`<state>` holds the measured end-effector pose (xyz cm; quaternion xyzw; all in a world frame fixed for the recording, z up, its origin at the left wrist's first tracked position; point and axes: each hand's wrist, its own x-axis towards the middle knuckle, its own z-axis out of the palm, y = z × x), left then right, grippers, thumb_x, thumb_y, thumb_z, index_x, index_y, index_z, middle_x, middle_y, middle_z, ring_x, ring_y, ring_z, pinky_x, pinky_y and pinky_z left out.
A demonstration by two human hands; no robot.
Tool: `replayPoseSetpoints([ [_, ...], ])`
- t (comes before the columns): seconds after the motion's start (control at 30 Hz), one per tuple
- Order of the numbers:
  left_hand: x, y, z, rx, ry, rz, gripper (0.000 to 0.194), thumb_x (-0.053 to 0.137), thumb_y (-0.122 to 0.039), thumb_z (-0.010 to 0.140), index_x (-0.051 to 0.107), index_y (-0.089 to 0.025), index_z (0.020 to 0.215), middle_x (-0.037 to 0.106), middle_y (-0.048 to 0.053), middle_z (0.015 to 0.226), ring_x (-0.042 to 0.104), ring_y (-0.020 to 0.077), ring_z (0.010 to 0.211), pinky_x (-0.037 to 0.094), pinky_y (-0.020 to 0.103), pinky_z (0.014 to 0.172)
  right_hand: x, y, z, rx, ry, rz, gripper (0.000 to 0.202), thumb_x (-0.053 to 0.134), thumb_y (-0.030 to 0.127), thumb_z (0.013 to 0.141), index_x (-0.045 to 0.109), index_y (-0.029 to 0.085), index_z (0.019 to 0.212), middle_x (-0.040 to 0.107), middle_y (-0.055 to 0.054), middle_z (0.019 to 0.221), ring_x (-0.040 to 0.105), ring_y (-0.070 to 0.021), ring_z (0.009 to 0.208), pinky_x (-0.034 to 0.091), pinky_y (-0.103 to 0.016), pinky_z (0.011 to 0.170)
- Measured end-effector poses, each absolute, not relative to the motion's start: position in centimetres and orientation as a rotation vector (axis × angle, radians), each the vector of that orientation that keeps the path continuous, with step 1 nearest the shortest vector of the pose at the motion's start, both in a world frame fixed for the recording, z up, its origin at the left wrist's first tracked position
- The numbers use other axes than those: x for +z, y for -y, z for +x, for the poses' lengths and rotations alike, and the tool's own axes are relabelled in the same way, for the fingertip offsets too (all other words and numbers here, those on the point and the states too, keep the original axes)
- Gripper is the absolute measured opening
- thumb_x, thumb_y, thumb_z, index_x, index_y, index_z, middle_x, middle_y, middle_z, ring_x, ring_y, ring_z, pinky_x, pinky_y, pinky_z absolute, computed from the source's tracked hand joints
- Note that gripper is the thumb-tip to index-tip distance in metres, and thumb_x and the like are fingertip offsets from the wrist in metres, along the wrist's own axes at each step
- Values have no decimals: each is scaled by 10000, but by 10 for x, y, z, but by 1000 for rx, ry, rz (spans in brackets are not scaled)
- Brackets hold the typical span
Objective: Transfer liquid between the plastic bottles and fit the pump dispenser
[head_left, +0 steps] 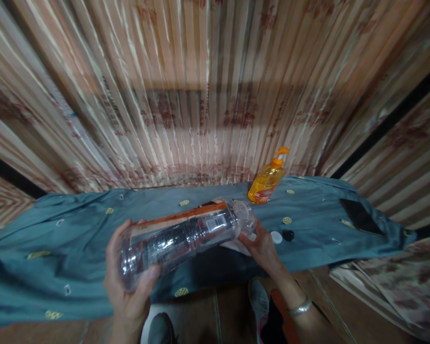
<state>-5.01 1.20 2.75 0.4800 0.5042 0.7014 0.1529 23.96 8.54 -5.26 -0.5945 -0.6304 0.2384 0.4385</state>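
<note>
A large clear plastic bottle (186, 234) with an orange-and-cream label and a barcode is held sideways above the cloth-covered surface. Around its broad left end wraps my left hand (127, 282), thumb in front and fingers behind. My right hand (263, 248) grips the narrower right end near the neck; some of its fingers are hidden behind the plastic. Close to that hand, a white round cap (276, 237) and a black round cap (288, 235) lie side by side. Part of something white and flat (238, 245) shows under the bottle.
A pump bottle of orange liquid (267, 184) stands at the back of the blue-green patterned cloth (215, 191). On the right lies a dark, flat phone-like object (360, 216). A pleated curtain (200, 119) rises behind, with dark poles at both sides. Shoes (260, 298) show on the tiled floor below.
</note>
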Motion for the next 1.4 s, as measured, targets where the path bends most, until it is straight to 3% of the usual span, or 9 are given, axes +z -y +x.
replayPoseSetpoints([
  [0.13,28,-12,-48,1993,-1440,1375,773,809,-498,687,587,-271,1392,660,82,1304,640,295,1122,516,400,983,-52,-86,239,586,1562,-1495,567,682,523,817,598,176,1257,802,-144,1045,779,-337,935,629,-459,781],
  [0.3,33,-13,-43,2050,-1451,1436,746,798,-522,690,603,-259,1361,661,59,1235,655,260,989,536,374,873,-52,-87,239,564,1550,-1521,610,689,566,796,606,163,1247,797,-158,1045,771,-355,956,622,-472,790],
  [0.67,30,-15,-45,2054,-1432,1432,749,790,-490,689,598,-257,1374,658,62,1248,635,276,1048,509,403,955,-51,-86,240,581,1544,-1569,617,703,544,786,609,170,1268,803,-141,1050,773,-340,951,619,-434,793],
  [0.9,33,-14,-45,2049,-1460,1436,743,801,-522,679,609,-249,1343,666,65,1223,651,272,1026,528,397,915,-51,-86,240,576,1534,-1567,563,706,510,785,622,191,1242,801,-129,1027,770,-348,953,617,-462,798],
  [1.4,31,-14,-45,2025,-1439,1397,760,804,-487,684,594,-256,1377,655,82,1270,634,294,1078,492,438,1015,-51,-86,239,578,1529,-1546,600,693,536,804,609,176,1275,798,-140,1037,769,-346,941,623,-491,794],
])
